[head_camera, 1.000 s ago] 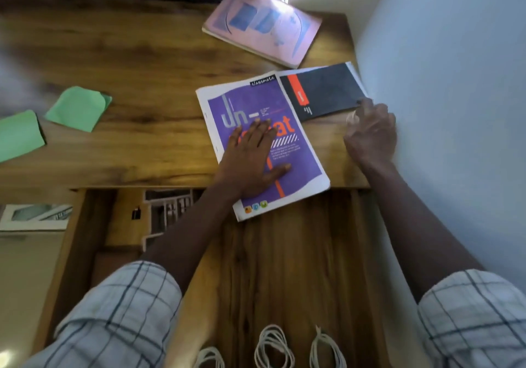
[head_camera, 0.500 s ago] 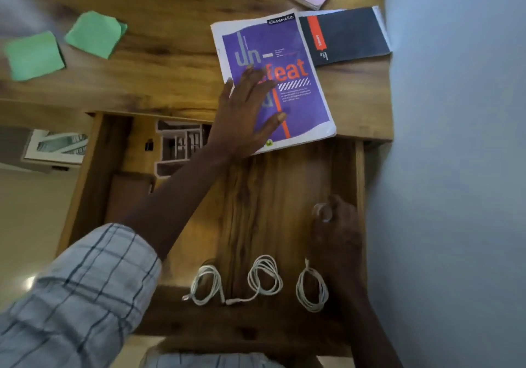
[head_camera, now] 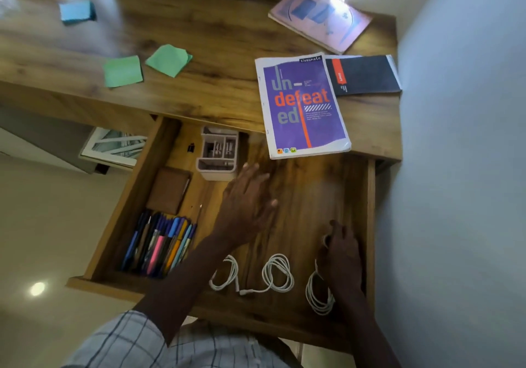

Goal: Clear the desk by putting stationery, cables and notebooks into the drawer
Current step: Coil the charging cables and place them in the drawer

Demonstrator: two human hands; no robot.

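A: Wooden desk [head_camera: 216,83], drawer [head_camera: 313,191] open. Where is the purple notebook [head_camera: 301,106]?
B: On the desk edge, overhanging the drawer. Left hand [head_camera: 247,205]: grip released, above the drawer. Right hand [head_camera: 341,254]: grip clenched on a small round item [head_camera: 326,240] inside.

My checked shirt [head_camera: 227,349], 2 bare forearms [head_camera: 185,278]
Short left sleeve [head_camera: 122,339], pale with thin dark crossing lines; the same check runs across the front.

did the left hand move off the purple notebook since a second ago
Yes. The left hand has slid off the purple notebook toward the person, and is now over the open drawer.
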